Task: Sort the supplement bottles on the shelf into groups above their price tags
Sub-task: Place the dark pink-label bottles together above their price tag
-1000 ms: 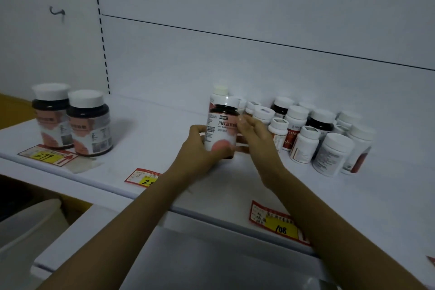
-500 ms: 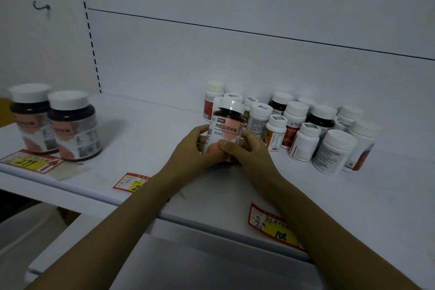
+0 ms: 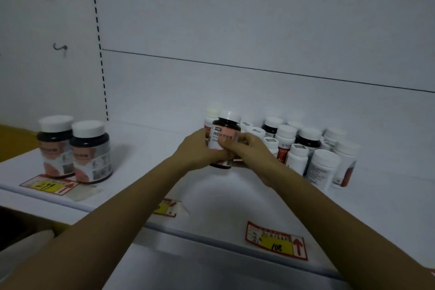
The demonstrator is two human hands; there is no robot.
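Observation:
A dark bottle with a white cap and pink label (image 3: 225,134) is upright at the shelf's middle, gripped from both sides. My left hand (image 3: 195,150) wraps its left side and my right hand (image 3: 247,150) its right, fingers across the label. Two matching dark bottles (image 3: 90,152) stand at the left, above the yellow 299 price tag (image 3: 48,186). A cluster of several smaller white and dark bottles (image 3: 322,167) stands to the right of my hands. Another price tag (image 3: 164,207) is partly hidden under my left forearm. The 108 price tag (image 3: 276,241) lies near the front edge.
The white shelf (image 3: 223,198) has a front lip running across the view. A white back panel (image 3: 235,92) rises behind the bottles, with a dashed slotted upright (image 3: 101,66) at the left. A wall hook (image 3: 60,47) sits farther left.
Both hands have lifted the dark pink-labelled bottle slightly away from the cluster and turned it, my right fingers moving across its label. The camera view has shifted.

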